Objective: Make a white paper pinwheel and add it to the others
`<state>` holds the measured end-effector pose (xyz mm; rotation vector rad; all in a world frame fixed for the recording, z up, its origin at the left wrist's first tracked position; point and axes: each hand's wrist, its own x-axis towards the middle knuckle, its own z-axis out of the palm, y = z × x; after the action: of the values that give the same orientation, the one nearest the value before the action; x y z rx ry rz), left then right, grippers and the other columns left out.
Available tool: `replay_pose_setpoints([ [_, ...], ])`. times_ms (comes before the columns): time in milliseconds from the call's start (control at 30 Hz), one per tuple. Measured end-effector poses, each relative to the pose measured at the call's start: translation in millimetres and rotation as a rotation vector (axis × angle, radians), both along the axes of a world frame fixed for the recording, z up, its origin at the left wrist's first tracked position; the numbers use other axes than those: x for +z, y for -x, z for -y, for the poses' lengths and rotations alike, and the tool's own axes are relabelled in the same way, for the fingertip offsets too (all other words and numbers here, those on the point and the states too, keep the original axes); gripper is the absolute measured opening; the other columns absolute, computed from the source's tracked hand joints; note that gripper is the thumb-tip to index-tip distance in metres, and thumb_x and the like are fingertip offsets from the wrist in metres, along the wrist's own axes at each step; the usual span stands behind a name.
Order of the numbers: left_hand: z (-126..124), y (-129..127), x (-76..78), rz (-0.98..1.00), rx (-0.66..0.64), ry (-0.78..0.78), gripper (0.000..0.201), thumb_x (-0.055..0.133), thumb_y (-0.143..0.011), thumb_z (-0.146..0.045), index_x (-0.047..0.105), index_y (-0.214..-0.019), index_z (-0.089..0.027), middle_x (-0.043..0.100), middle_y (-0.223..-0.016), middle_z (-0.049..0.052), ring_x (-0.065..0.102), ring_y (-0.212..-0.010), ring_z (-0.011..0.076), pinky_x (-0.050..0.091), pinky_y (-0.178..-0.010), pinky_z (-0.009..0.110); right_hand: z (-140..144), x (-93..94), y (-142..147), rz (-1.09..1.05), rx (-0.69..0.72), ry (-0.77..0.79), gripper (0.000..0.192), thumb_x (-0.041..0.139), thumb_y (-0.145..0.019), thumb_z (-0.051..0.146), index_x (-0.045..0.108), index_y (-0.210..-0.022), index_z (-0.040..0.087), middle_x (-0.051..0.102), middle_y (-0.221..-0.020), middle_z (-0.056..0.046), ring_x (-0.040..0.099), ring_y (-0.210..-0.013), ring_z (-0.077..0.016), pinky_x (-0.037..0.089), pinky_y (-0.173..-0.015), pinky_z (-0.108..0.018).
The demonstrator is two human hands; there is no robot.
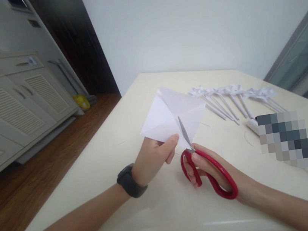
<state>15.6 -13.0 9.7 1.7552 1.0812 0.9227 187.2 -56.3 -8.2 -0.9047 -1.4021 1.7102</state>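
My left hand (158, 149) pinches the lower edge of a square white sheet of paper (156, 115), thumb on top and the other fingers folded beneath. A crease runs across the sheet from its far corner. In my right hand (203, 160) is a pair of scissors (222, 173) with red handles, my fingers through the loops. The blades lie at the paper's near corner, one blade above the sheet and pointing along the crease. Where the other blade runs is hidden under the paper.
Several white paper pinwheel-like pieces on rolled paper sticks (232, 100) lie at the table's far right. A blurred-out object (295, 139) sits nearer on the right. The white table (131, 115) meets a wall behind. Louvered cabinets (12, 108) stand on the left.
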Motion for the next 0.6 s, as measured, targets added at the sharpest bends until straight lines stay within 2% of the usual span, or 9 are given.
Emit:
replay_pose_setpoints([
  [600, 0.4, 0.3, -0.4, -0.005, -0.021, 0.013, 0.046, 0.038, -0.087, -0.028, 0.033, -0.043, -0.018, 0.037, -0.039, -0.004, 0.039, -0.041, 0.0082, 0.038, -0.055, 0.025, 0.8, 3.6, -0.4, -0.019, 0.006, 0.009, 0.03, 0.046, -0.086, 0.047, 0.042, -0.075, 0.02, 0.053, -0.068, 0.002, 0.051, -0.06, -0.0116, 0.04, -0.062, -0.027],
])
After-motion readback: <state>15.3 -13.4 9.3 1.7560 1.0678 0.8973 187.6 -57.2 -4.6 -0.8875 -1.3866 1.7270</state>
